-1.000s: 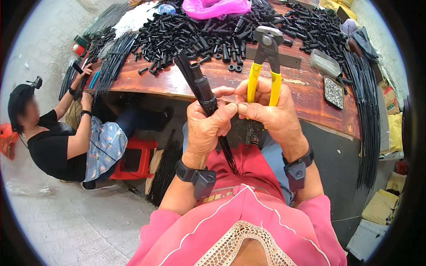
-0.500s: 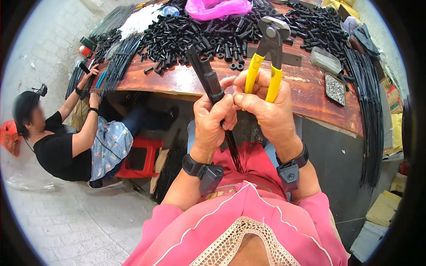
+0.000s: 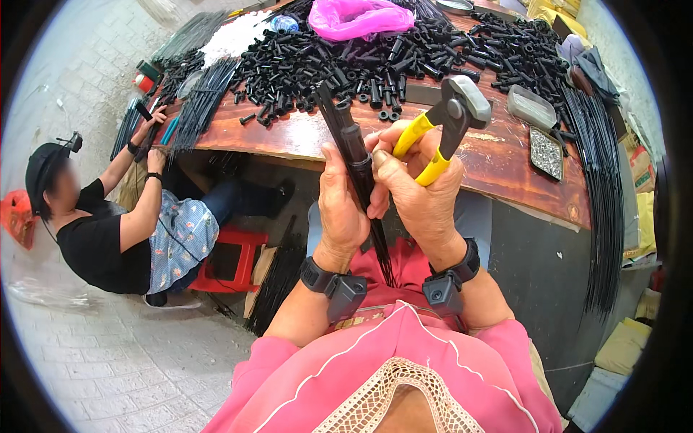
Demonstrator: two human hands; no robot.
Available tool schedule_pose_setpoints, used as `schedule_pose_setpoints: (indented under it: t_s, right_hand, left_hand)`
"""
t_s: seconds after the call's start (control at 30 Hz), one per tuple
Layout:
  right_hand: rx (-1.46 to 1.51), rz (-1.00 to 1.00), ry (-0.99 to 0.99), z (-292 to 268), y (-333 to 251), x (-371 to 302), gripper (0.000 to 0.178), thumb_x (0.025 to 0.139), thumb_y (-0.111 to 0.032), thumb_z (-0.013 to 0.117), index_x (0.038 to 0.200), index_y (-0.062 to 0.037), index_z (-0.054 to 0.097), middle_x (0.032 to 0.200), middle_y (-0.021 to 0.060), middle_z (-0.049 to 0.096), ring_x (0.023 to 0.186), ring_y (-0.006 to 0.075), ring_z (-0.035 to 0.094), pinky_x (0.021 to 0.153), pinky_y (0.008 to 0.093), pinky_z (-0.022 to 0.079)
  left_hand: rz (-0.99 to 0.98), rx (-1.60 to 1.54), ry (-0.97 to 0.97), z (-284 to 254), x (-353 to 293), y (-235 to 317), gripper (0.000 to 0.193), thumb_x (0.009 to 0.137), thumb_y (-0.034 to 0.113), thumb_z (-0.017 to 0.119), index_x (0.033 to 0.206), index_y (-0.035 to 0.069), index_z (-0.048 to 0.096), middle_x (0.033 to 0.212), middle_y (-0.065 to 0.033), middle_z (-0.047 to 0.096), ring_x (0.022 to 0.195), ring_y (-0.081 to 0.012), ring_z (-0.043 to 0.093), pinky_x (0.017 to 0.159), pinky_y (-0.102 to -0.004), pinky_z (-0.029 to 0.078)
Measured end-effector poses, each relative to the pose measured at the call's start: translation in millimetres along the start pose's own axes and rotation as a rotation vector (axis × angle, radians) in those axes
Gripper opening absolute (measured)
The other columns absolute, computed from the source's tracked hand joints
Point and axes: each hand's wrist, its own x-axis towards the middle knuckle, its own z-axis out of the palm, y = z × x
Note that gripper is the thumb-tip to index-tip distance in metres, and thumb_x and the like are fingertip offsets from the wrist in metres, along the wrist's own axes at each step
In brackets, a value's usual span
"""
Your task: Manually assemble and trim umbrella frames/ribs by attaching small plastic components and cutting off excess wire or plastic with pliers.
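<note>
- Head view, centre: the left hand (image 3: 342,213) curls its grip round a bundle of black rods and tubes (image 3: 355,148), likely keeping them together.
- Right of centre: the right hand (image 3: 424,193) grips yellow-handled end-cutting pincers (image 3: 455,110), apparently palmed to free fingertips beside the bundle.

You are in a workshop. The broad reddish-brown wooden surface (image 3: 281,137) carries a large heap of short black tubular parts (image 3: 325,79), and a sheaf of long thin black rods (image 3: 603,216) hangs over its right end. Near that end of the surface lies a rectangular tray of small silvery bits (image 3: 546,154). You hold yellow-handled dark metal pincers (image 3: 454,128) at the surface's near side; by its left end sits a co-worker in a black top (image 3: 97,238).
</note>
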Motion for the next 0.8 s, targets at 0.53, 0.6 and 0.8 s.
schedule_pose_setpoints:
  t_s: [0.53, 0.6, 0.8]
  right_hand:
    - [0.148, 0.091, -0.025, -2.5, 0.6, -4.5, 0.014, 0.081, 0.008, 0.057, 0.094, 0.0041, 0.059, 0.073, 0.0031, 0.059, 0.049, 0.0066, 0.057, 0.042, 0.0199, 0.045]
    - [0.126, 0.075, -0.038, -4.0, 0.9, -3.6, 0.014, 0.081, 0.008, 0.057, 0.095, 0.0042, 0.059, 0.072, 0.0032, 0.059, 0.05, 0.0068, 0.057, 0.042, 0.0201, 0.045]
    - [0.218, 0.089, -0.017, -6.1, 1.0, -4.2, 0.014, 0.082, 0.009, 0.057, 0.095, 0.0049, 0.059, 0.074, 0.0045, 0.06, 0.05, 0.0077, 0.058, 0.042, 0.0203, 0.046]
  left_hand:
    - [0.002, 0.134, 0.079, 4.0, -1.8, -1.0, 0.073, 0.1, 0.059, 0.021, 0.123, -0.001, 0.056, 0.053, 0.0003, 0.046, 0.041, -0.0071, 0.037, 0.039, -0.0221, 0.031]
    - [-0.003, 0.127, 0.082, 5.5, -2.0, -0.6, 0.074, 0.1, 0.059, 0.021, 0.123, -0.001, 0.056, 0.053, 0.0003, 0.046, 0.041, -0.0071, 0.036, 0.039, -0.022, 0.031]
    - [-0.016, 0.096, 0.068, 5.4, -1.9, -1.3, 0.074, 0.099, 0.06, 0.022, 0.123, -0.002, 0.056, 0.053, 0.0003, 0.046, 0.041, -0.007, 0.036, 0.039, -0.0219, 0.03]
